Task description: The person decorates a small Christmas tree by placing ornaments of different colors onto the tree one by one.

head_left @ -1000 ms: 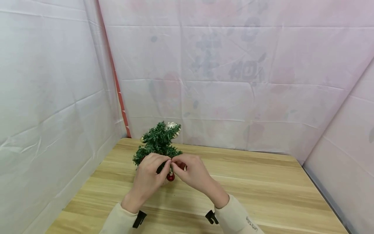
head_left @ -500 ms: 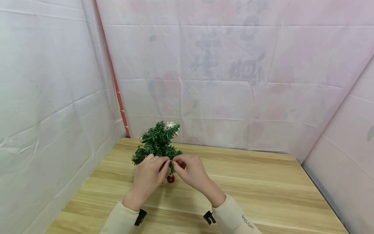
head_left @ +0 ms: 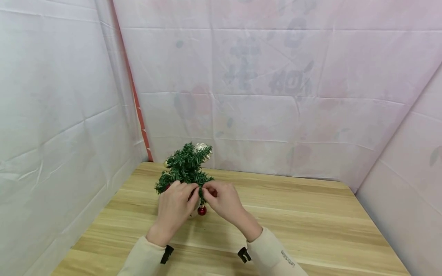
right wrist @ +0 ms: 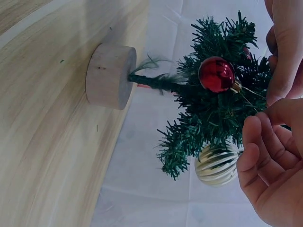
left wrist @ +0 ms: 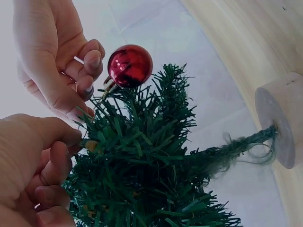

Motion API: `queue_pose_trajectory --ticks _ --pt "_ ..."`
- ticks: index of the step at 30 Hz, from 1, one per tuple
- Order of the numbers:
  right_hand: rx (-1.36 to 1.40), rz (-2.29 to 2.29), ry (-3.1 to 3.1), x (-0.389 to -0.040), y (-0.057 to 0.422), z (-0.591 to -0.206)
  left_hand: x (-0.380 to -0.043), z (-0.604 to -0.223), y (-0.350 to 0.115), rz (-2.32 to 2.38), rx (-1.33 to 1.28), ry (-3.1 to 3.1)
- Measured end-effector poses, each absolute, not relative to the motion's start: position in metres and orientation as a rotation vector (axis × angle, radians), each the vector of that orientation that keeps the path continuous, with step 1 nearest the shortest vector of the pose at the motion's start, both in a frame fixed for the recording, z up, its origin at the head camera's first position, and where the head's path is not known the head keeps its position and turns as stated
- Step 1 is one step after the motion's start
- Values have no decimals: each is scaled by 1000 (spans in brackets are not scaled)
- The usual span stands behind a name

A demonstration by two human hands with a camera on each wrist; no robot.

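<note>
A small artificial Christmas tree point(head_left: 186, 165) stands on the table in front of both hands. My left hand point(head_left: 174, 207) pinches a green branch tip between thumb and forefinger, close to the right hand's fingertips. With thumb and forefinger, my right hand point(head_left: 224, 201) pinches the thin hanging string point(right wrist: 252, 92) of a shiny red bauble point(right wrist: 217, 74). In the head view the red bauble point(head_left: 202, 210) hangs below the fingertips, against the lower branches. Whether the string loops around the branch is hidden by the fingers.
A ribbed pale-gold bauble point(right wrist: 218, 164) hangs on the tree's far side, and a small gold one point(head_left: 166, 164) at its left. The tree's round wooden base point(right wrist: 110, 78) rests on the wood-grain table point(head_left: 293, 214). White cloth walls point(head_left: 255, 115) enclose the back and sides.
The fingertips of both hands have drawn slightly apart, showing green branch between them. The red bauble hangs a little lower than a second ago. The tree stays nearly in place.
</note>
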State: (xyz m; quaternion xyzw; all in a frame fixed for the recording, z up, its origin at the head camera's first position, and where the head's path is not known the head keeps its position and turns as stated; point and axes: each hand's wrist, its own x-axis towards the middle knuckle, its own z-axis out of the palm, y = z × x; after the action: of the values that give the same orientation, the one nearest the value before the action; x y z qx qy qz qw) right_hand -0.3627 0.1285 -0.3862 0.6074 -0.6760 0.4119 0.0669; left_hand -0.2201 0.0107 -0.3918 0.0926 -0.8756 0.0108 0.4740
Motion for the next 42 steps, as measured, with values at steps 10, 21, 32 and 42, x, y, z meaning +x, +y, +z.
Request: queue_pose_trajectory --ticks 10,21,32,42 --pt "1784 1191 -2059 -361 124 -387 -223 -393 8 65 212 -2136" --pt "1762 1151 -2055 -361 120 -395 -223 -396 7 116 210 -2156" --pt "1749 1115 -2087 -360 120 -396 -222 -397 9 167 221 -2175" --pt "1789 1088 -2080 -360 121 -399 -219 -398 10 165 232 -2180"
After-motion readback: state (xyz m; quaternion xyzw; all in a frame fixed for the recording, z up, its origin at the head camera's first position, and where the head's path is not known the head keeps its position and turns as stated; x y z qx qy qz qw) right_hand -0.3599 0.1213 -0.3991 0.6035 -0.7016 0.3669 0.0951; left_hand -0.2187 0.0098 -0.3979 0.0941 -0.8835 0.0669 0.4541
